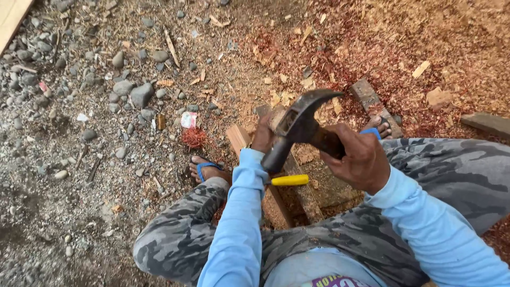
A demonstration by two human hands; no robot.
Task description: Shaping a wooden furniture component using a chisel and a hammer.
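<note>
My right hand (357,158) grips the wooden handle of a dark claw hammer (298,125), raised with its head tilted over the work. My left hand (264,135) is mostly hidden behind the hammer head and rests on a wooden piece (238,138) lying on the ground between my knees. What its fingers hold cannot be made out. A yellow-handled tool (289,180) lies across the wooden slats (304,197) just below the hammer. I squat in camouflage trousers and blue sandals.
Grey gravel and stones (85,106) cover the ground to the left. Reddish sawdust and wood chips (382,48) spread over the right. A short wood block (367,94) and a dark plank end (486,123) lie to the right. A pale board corner (11,16) shows at top left.
</note>
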